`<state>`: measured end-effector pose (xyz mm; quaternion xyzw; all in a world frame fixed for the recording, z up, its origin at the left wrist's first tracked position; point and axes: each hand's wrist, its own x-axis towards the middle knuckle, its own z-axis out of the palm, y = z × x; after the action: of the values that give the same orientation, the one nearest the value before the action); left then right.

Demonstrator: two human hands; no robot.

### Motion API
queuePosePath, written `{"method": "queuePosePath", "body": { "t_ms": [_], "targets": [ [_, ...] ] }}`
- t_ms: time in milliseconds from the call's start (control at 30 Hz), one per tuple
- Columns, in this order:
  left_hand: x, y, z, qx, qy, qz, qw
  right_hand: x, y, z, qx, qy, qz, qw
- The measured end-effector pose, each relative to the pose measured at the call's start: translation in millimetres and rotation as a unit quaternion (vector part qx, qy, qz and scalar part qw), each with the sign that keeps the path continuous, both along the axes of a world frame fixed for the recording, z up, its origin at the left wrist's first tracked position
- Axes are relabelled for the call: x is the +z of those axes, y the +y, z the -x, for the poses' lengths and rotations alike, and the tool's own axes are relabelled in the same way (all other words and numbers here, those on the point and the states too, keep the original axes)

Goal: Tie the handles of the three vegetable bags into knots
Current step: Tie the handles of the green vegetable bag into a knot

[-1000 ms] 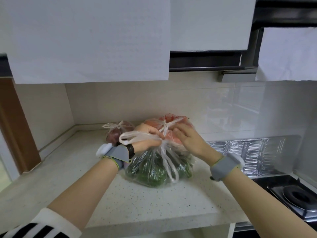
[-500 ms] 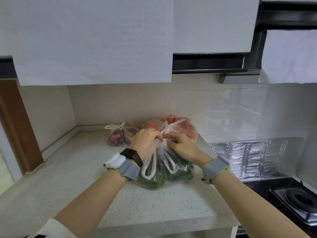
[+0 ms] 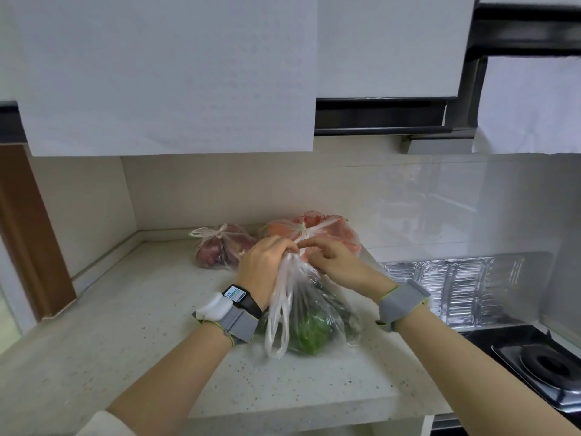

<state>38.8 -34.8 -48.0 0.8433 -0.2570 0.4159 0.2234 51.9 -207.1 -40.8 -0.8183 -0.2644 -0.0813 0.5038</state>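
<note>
Three clear plastic bags sit on the speckled countertop [image 3: 132, 335]. The nearest one, the bag of green vegetables [image 3: 311, 332], lies under both my hands. My left hand [image 3: 265, 265] is closed around its gathered handles, and a handle loop [image 3: 276, 322] hangs down from the fist. My right hand [image 3: 330, 259] pinches the same handles from the right, thumb against fingers. Behind them, the bag of purple vegetables [image 3: 220, 250] and the bag of red and orange vegetables [image 3: 327, 229] each have their handles knotted on top.
White wall cabinets [image 3: 169, 73] hang overhead. A black gas hob [image 3: 547, 366] sits at the right, with foil sheeting [image 3: 465, 287] on the wall behind it. A brown door frame [image 3: 28, 234] stands at the left. The counter's front edge runs below my forearms.
My hands have come together over the green bag. The handle loop once stretched over my left wrist now hangs down from my left fist. My right hand has closed in on the handles.
</note>
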Motion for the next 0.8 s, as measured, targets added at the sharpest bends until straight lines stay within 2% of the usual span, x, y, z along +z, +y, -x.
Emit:
{"method": "queuePosePath", "body": {
  "t_ms": [133,267,367,533,667,800],
  "targets": [
    [-5.3,2.2,2.2,-0.006,-0.014,0.035,0.999,17.5,6.3,-2.1,0.065,0.01,0.051,0.997],
    [-12.0,2.8,3.9,-0.014,0.014,0.079,0.997,28.1,5.6,-9.6,0.106,0.083,0.112,0.985],
    [-9.3,10.0,-1.7,-0.042,0.003,0.088,0.995,30.5,1.1,-17.6,0.118,0.113,0.145,0.976],
    [-9.1,13.8,-5.5,-0.073,0.001,0.105,0.992,28.6,4.1,-18.4,0.093,0.063,0.178,0.977],
    [-10.5,17.0,-4.5,-0.135,0.07,0.122,0.981,25.2,7.0,-11.7,0.095,0.028,0.164,0.981],
    [-6.8,18.0,3.0,-0.14,0.149,0.14,0.969,22.9,8.5,-11.5,0.097,0.031,0.156,0.983]
  ]
}}
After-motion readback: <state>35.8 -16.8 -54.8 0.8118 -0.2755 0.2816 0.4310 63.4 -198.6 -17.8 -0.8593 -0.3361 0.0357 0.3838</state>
